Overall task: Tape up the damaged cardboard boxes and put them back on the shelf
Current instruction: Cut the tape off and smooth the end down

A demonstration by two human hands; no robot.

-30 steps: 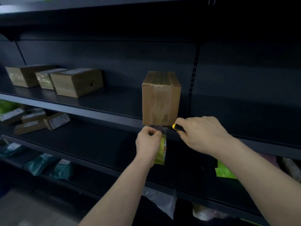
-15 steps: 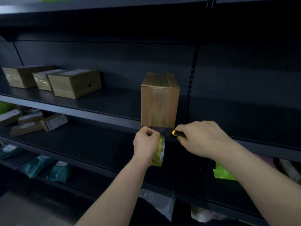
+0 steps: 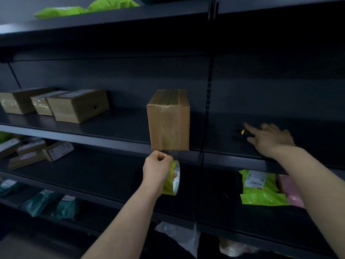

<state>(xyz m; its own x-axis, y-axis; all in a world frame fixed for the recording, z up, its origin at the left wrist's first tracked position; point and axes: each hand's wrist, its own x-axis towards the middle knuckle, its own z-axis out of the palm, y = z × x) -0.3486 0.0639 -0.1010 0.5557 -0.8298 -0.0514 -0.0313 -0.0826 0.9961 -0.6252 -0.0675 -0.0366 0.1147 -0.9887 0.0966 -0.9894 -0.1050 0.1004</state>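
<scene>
Cardboard boxes [image 3: 78, 107], three, lie flat in a row at the left end of the middle shelf [image 3: 115, 129], touching side to side. On the shelf below them are small flat cartons [image 3: 37, 152] with white labels, and lower still teal bags [image 3: 50, 202]. Bright green bags [image 3: 84, 8] sit on the top shelf, left.

Centre: the tall box [image 3: 168, 120] stands upright at the front edge of the middle shelf. Clear tape runs along its top seam and down its front face. A tape strip [image 3: 170, 152] runs from the box's bottom edge to the left hand [image 3: 157, 170] just beneath. This hand is clenched around the yellow-green tape roll [image 3: 174, 181], thumb and fingers pinching the strip.

Right: the right hand [image 3: 270, 140] is over the middle shelf, well apart from the tall box. Its fingers are stretched and spread, grasping nothing. A black tool with a yellow tip [image 3: 243, 132] lies on the shelf by the fingertips; contact cannot be told. One shelf down lie green mailers [image 3: 261, 193] with a white label, and a pink parcel [image 3: 290, 189] beside them.
</scene>
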